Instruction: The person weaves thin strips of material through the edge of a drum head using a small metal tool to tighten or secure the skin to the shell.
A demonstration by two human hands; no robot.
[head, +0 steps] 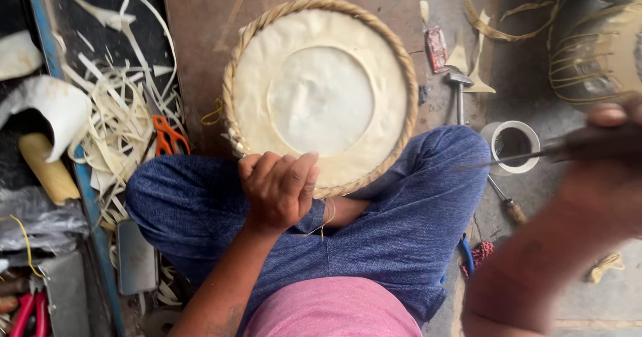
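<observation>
Woven basket (321, 96) rim under left hand (277, 186)

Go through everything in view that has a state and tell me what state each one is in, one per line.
Round woven basket: upside down, pale base facing up, resting against the knees.
Left hand: closed, gripping the basket's near rim.
Right hand: blurred in motion, closed on a thin pointed tool.
Tape roll: lying flat on the floor.
Hammer: lying on the floor.
Orange scissors: lying among cane strips.
</observation>
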